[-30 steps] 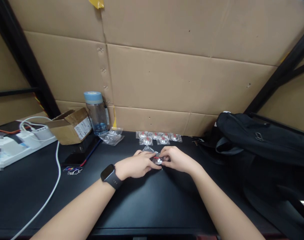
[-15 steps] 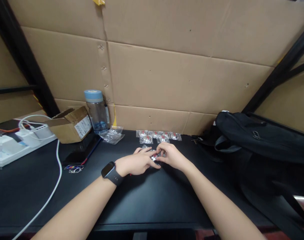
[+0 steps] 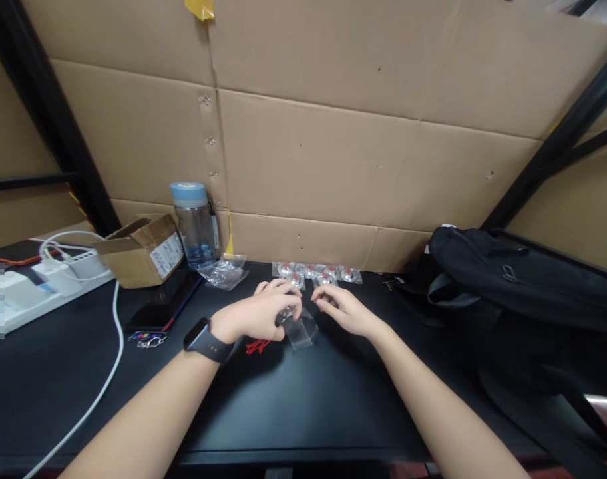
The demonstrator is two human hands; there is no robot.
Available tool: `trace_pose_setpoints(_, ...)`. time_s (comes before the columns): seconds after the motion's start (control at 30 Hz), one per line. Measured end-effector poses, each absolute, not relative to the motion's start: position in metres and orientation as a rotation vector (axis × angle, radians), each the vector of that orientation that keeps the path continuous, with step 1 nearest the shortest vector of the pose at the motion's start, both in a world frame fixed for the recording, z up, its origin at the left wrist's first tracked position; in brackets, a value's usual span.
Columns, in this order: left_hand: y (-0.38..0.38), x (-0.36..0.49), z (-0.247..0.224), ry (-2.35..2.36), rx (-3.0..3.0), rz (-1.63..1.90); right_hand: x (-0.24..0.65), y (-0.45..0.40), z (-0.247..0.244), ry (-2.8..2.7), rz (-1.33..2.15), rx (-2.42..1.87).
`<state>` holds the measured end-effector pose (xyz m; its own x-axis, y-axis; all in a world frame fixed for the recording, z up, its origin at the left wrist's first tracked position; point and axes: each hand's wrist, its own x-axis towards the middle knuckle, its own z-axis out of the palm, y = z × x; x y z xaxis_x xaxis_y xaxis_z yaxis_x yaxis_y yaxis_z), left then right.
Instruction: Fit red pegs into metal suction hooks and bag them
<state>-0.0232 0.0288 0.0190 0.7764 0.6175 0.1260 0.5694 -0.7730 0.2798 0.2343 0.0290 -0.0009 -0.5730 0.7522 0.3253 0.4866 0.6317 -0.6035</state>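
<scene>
My left hand [image 3: 267, 310], with a dark watch on the wrist, has its fingers closed around a shiny round metal piece [image 3: 286, 313], which they mostly cover. A small clear plastic bag [image 3: 301, 331] lies on the table just right of these fingers. Some red cord [image 3: 257, 346] shows beneath the left palm. Opposite, my right hand [image 3: 344, 309] hovers with loosely bent fingers, thumb apart from them, and nothing visible in its grasp. Behind both hands lie several round silver pieces with red marks in clear bags [image 3: 326, 279], grouped by the cardboard wall.
Left on the black table [image 3: 303, 406] are a blue-lidded bottle [image 3: 196, 229], an opened cardboard box [image 3: 141, 256], crumpled plastic bags [image 3: 224, 271], a dark phone-like slab [image 3: 156, 306], keys [image 3: 151, 340] and a white power strip [image 3: 48, 283] with a cable. A black backpack [image 3: 523, 293] fills the right side.
My hands have moved apart. The left shifted left and now grips the round metal piece, while the right let go. The clear bag and the red cord have come into clearer view.
</scene>
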Motion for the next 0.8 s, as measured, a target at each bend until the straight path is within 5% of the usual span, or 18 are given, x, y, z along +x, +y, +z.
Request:
trace_pose_setpoints(0.4,0.028,-0.016,0.018,1.017,2.773,0.513,0.218,0.032,-0.017,-2.251,0.438,-0.962)
trace_pose_setpoints(0.8,0.046,-0.005,0.001,1.496,2.098,0.676,0.228,0.044,-0.024,-1.993,0.575,-1.392)
